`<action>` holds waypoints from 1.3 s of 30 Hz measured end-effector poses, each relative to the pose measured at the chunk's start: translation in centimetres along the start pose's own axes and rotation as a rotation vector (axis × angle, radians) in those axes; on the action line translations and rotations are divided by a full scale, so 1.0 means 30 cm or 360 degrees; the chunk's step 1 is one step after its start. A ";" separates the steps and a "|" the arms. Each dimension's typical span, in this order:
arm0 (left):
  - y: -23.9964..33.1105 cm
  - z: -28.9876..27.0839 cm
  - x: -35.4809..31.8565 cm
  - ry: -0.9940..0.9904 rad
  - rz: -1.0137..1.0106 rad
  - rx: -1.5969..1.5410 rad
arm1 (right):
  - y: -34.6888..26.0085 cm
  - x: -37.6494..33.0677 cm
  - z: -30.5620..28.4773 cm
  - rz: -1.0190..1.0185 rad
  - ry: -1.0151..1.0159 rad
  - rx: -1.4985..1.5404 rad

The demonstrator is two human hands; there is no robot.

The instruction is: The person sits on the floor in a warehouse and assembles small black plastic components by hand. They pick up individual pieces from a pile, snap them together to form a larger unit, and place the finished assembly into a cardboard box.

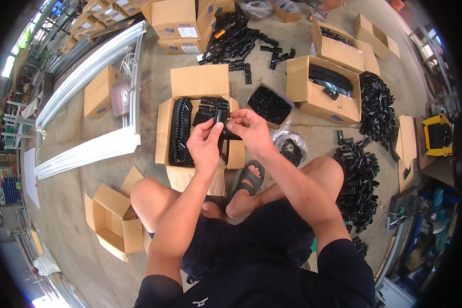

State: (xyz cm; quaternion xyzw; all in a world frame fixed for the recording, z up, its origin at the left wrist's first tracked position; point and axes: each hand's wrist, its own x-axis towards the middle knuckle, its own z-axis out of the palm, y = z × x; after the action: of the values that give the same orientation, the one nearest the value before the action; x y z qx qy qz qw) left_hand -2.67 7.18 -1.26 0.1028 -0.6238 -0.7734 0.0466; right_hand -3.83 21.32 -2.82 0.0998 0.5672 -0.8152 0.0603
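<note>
A black, angled plastic fitting [220, 115] is held up above an open cardboard box [162, 134]. My left hand [204, 146] grips it between thumb and fingers. At its right side, my right hand [252, 134] is closed in a pinch, the fingertips against or very near the fitting. Whatever lies between those fingertips is too small to make out. Inside the box, a neat row of similar black fittings [181, 132] fills the left side, and more lie behind my hands. My hands hide part of the box's right half.
Right of the box stand a carton of small black parts [270, 103] and a clear plastic bag [291, 148] of small dark pieces. Loose black fittings [357, 185] heap beside my right knee. An empty carton [110, 238] lies left; white metal frames [87, 154] rest beyond it.
</note>
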 end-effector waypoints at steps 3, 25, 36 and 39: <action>-0.005 0.014 0.002 0.0001 0.0027 0.0082 | 0.021 -0.005 -0.004 0.0008 0.0046 0.0109; 0.005 0.006 0.003 0.0011 0.0057 0.0095 | 0.009 0.002 -0.031 -0.0282 -0.0097 -0.0570; 0.037 0.017 -0.017 -0.0058 0.0090 0.0124 | 0.017 -0.004 -0.036 -0.0169 -0.0127 -0.0469; 0.034 -0.005 -0.016 -0.0040 0.0119 0.0083 | -0.022 -0.021 -0.005 -0.0263 -0.0120 -0.0658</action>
State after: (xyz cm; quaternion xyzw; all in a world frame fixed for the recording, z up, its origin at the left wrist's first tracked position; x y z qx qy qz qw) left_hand -2.23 6.91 -0.26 0.0707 -0.6478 -0.7558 0.0650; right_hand -3.33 21.69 -2.11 0.0080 0.7259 -0.6869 0.0337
